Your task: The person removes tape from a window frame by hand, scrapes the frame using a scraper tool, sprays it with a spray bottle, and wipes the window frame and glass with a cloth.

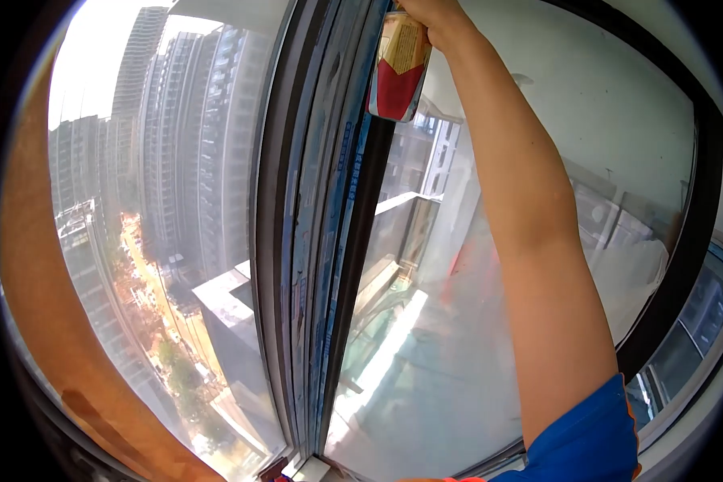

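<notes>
At the top centre, my right hand [427, 18] is partly cut off by the frame edge. Its visible part is closed at the upper end of a red and cream container [395, 84] with rounded corners. The container hangs beside the upper part of a dark window frame [369, 201] that has blue film strips along it. My right arm, in a blue sleeve, crosses in front of the glass pane [434, 361]. A blurred brown band along the left edge looks like my left arm; my left hand is outside the view.
Tall buildings [193, 104] and a street far below [157, 281] show through the left opening. A dark frame [695, 209] borders the pane on the right. Near the bottom centre is the sill corner [307, 467], with small partly hidden items beside it.
</notes>
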Motion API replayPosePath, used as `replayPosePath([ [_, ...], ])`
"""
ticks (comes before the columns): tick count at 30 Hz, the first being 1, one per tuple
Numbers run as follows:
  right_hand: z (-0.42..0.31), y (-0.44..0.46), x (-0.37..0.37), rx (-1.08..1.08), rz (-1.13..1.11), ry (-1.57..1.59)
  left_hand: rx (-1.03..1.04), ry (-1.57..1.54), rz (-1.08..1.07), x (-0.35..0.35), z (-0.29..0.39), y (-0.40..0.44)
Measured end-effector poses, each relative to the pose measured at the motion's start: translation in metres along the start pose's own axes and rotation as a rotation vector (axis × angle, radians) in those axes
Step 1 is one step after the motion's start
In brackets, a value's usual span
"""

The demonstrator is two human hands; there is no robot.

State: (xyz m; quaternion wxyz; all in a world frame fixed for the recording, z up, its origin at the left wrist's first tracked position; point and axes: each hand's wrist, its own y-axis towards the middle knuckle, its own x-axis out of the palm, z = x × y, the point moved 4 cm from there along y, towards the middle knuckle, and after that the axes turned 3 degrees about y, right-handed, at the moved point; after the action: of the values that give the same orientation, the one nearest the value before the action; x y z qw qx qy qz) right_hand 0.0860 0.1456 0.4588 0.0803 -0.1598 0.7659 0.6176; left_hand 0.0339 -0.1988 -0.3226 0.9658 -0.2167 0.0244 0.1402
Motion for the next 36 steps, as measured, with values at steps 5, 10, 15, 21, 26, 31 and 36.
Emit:
replayPosePath([
  [5, -0.067, -0.163, 0.043, -0.072, -0.075, 0.267, -0.097, 0.777, 0.045, 0.013, 0.017, 0.000],
  [10, -0.067, -0.364, 0.093, 0.252, -0.405, 0.415, -0.107, 0.928, -0.181, 0.055, -0.013, 0.021],
  [15, -0.047, -0.561, 0.133, 0.541, -0.801, 0.649, 0.024, 0.932, -0.342, 0.083, -0.045, 0.053],
  [21, -0.044, -0.699, 0.128, 0.746, -0.735, 0.676, 0.036, 0.762, -0.355, 0.091, -0.077, 0.072],
  [26, -0.024, -0.704, 0.090, 0.863, -0.485, 0.618, 0.278, 0.940, -0.328, 0.076, -0.106, 0.089],
  [31, -0.011, -0.721, 0.049, 1.013, -0.456, 0.370, 0.221, 0.814, -0.083, 0.063, -0.056, 0.069],
  [36, -0.012, -0.733, 0.017, 1.133, -0.366, 0.314, 0.245, 0.908, -0.059, 0.065, -0.030, 0.048],
])
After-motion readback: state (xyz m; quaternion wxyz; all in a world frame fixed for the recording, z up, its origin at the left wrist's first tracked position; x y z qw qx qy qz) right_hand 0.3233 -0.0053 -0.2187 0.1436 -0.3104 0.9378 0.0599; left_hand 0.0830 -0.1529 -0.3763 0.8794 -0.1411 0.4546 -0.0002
